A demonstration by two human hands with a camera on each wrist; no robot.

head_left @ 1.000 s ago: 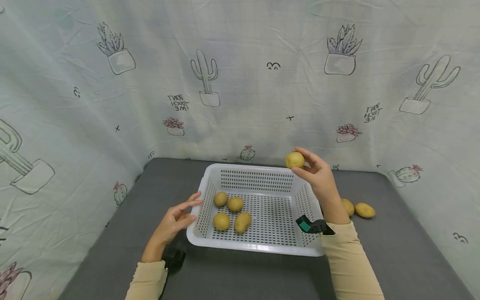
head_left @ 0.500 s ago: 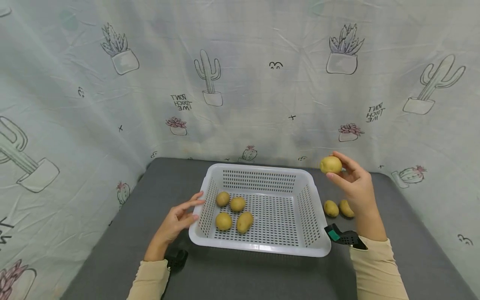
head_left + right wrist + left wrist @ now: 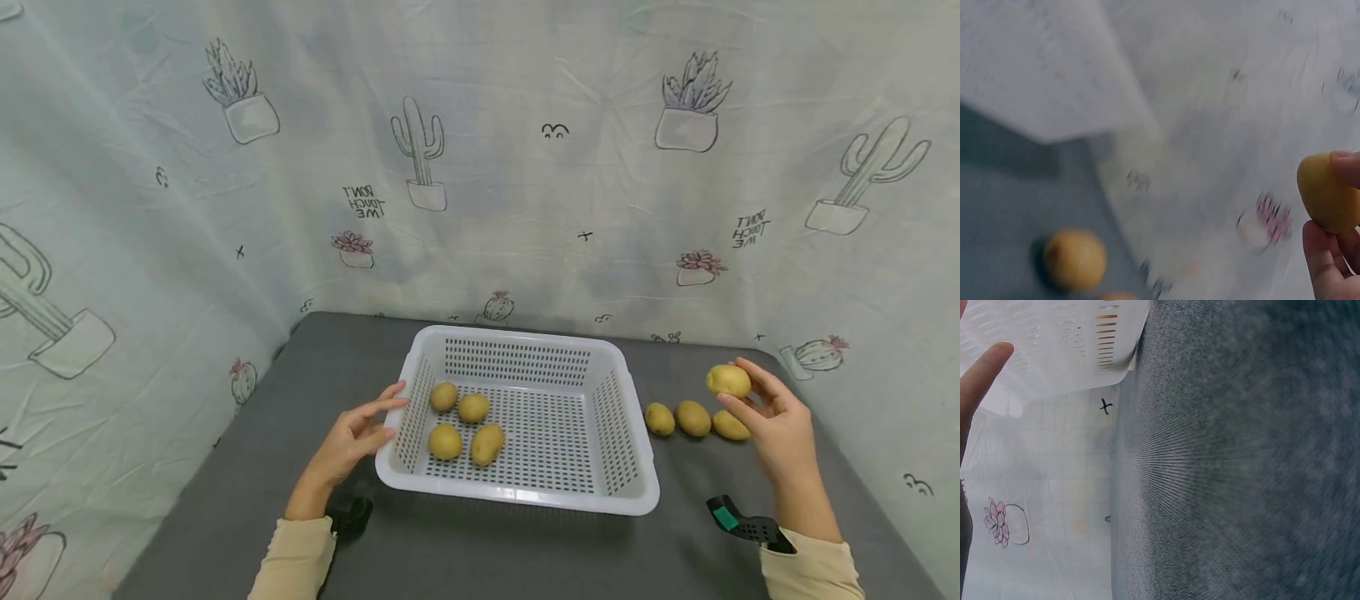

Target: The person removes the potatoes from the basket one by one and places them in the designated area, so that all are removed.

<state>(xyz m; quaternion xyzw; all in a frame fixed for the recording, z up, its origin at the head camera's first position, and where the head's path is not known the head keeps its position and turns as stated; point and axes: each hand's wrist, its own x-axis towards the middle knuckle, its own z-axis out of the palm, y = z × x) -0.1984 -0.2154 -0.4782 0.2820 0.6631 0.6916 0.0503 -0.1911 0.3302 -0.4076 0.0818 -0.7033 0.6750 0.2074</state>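
Note:
My right hand (image 3: 780, 429) pinches a yellow potato (image 3: 727, 381) between thumb and fingers, held above the table right of the basket. In the right wrist view this potato (image 3: 1325, 190) shows at the right edge, gripped from both sides. A white perforated plastic basket (image 3: 517, 497) stands mid-table. Several potatoes lie in its left half, among them a longish potato (image 3: 487, 444). At the basket's left rim, my left hand (image 3: 347, 446) rests with extended fingers. One straight finger (image 3: 988, 372) shows in front of the basket wall in the left wrist view.
Right of the basket, three potatoes lie in a row on the dark grey table (image 3: 465, 550): a left potato (image 3: 659, 419), a middle potato (image 3: 692, 418) and a right potato (image 3: 730, 426). A curtain (image 3: 510, 167) printed with cacti hangs behind the table.
My right hand has carried its potato rightward from above the basket's back right corner, then lower, over the potatoes on the table. The left hand stays at the rim.

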